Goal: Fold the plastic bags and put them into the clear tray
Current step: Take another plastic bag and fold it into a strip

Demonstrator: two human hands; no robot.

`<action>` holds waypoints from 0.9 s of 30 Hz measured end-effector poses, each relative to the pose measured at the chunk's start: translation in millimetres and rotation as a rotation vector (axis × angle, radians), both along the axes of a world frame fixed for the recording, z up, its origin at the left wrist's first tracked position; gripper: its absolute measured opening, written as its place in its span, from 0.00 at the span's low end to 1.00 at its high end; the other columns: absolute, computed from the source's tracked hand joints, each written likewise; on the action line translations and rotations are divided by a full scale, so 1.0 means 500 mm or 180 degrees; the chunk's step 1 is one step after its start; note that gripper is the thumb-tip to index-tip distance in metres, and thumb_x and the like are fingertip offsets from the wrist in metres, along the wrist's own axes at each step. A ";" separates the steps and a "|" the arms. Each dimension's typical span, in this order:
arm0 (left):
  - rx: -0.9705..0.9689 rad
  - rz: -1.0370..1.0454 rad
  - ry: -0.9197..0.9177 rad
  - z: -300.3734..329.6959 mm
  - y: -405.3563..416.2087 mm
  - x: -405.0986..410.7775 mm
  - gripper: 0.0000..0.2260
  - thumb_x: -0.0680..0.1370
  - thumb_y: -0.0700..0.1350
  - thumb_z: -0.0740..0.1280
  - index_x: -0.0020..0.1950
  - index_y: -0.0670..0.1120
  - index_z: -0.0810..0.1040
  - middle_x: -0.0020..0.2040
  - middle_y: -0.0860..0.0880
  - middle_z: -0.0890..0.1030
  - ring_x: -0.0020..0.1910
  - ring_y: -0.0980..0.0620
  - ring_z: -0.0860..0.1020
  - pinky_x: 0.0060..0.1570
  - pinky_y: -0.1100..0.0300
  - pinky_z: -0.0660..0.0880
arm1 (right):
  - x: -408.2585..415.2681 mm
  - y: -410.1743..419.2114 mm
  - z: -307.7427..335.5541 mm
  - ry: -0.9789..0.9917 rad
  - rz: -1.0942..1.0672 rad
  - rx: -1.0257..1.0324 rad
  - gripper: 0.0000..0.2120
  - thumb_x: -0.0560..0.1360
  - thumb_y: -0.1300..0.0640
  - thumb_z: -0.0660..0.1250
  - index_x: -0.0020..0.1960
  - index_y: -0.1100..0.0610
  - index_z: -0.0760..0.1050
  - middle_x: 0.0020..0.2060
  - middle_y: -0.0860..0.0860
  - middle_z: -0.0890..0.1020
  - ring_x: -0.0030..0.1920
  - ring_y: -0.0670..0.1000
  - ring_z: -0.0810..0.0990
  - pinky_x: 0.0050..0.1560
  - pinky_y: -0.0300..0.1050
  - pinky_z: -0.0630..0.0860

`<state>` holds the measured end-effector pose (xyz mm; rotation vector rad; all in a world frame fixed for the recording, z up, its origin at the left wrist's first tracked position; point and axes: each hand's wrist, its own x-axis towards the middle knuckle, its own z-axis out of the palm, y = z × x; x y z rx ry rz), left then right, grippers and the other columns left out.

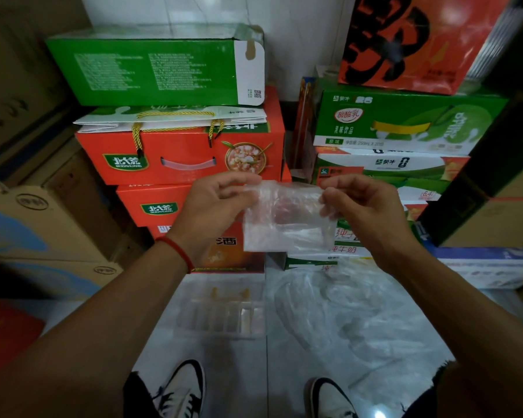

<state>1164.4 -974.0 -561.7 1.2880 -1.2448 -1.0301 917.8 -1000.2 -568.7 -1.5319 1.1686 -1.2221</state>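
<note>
A small clear plastic bag (287, 220) hangs folded into a rough rectangle between my hands at chest height. My left hand (212, 203) pinches its top left corner, and my right hand (360, 203) pinches its top right edge. Below on the pale floor lies the clear tray (221, 312), a ribbed see-through tray directly under my left forearm. A loose pile of clear plastic bags (354, 315) lies on the floor to the tray's right.
Stacked drink cartons surround the spot: orange boxes (178, 155) and a green box (151, 67) ahead left, green and white milk cartons (399, 125) ahead right, brown cardboard boxes (43, 224) at left. My two shoes (181, 390) stand on the floor tiles at the bottom.
</note>
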 end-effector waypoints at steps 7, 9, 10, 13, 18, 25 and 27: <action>-0.0453 -0.0272 -0.0713 -0.002 -0.001 0.011 0.20 0.74 0.35 0.76 0.61 0.53 0.83 0.50 0.41 0.82 0.46 0.52 0.79 0.54 0.59 0.80 | -0.012 -0.001 0.004 0.0187 0.0014 -0.0079 0.08 0.77 0.62 0.74 0.54 0.53 0.84 0.42 0.53 0.88 0.44 0.52 0.87 0.49 0.46 0.84; -0.0628 -0.0296 -0.0810 0.000 0.000 0.009 0.21 0.73 0.34 0.76 0.61 0.53 0.83 0.51 0.36 0.80 0.45 0.51 0.78 0.53 0.57 0.80 | -0.016 -0.001 0.005 0.0303 0.0018 -0.0118 0.09 0.76 0.61 0.75 0.55 0.51 0.84 0.43 0.53 0.88 0.46 0.52 0.87 0.50 0.46 0.85; -0.0676 -0.0301 -0.0847 0.001 0.001 0.008 0.20 0.73 0.34 0.76 0.61 0.53 0.83 0.51 0.35 0.79 0.44 0.51 0.77 0.53 0.56 0.80 | -0.019 -0.001 0.005 0.0365 0.0010 -0.0138 0.10 0.76 0.60 0.76 0.55 0.50 0.84 0.44 0.53 0.87 0.47 0.53 0.87 0.51 0.47 0.85; -0.0640 -0.0327 -0.0908 -0.001 0.000 0.010 0.19 0.73 0.36 0.77 0.60 0.53 0.84 0.47 0.42 0.77 0.44 0.52 0.75 0.51 0.59 0.80 | -0.021 -0.003 0.003 0.0571 -0.0010 -0.0205 0.10 0.75 0.59 0.76 0.56 0.50 0.84 0.45 0.52 0.86 0.50 0.54 0.86 0.52 0.51 0.85; -0.0576 -0.0150 -0.1082 -0.007 -0.004 0.009 0.15 0.73 0.37 0.77 0.58 0.49 0.85 0.45 0.50 0.80 0.40 0.59 0.74 0.46 0.66 0.77 | -0.022 -0.004 0.001 0.0824 -0.0023 -0.0251 0.09 0.76 0.57 0.76 0.56 0.50 0.84 0.45 0.48 0.85 0.48 0.48 0.85 0.50 0.48 0.85; -0.0606 0.0132 -0.1096 -0.011 -0.004 0.007 0.08 0.75 0.39 0.77 0.51 0.50 0.87 0.46 0.45 0.85 0.45 0.44 0.80 0.48 0.55 0.81 | -0.020 -0.005 0.003 0.0998 -0.0111 -0.0422 0.04 0.77 0.57 0.76 0.51 0.51 0.85 0.43 0.45 0.84 0.45 0.48 0.82 0.45 0.46 0.82; -0.0620 0.0134 -0.1159 -0.014 -0.006 0.009 0.06 0.75 0.40 0.77 0.49 0.50 0.87 0.45 0.45 0.84 0.45 0.44 0.80 0.46 0.55 0.81 | -0.021 -0.006 0.003 0.1131 -0.0119 -0.0561 0.03 0.77 0.57 0.76 0.48 0.50 0.85 0.45 0.46 0.82 0.47 0.49 0.82 0.46 0.47 0.83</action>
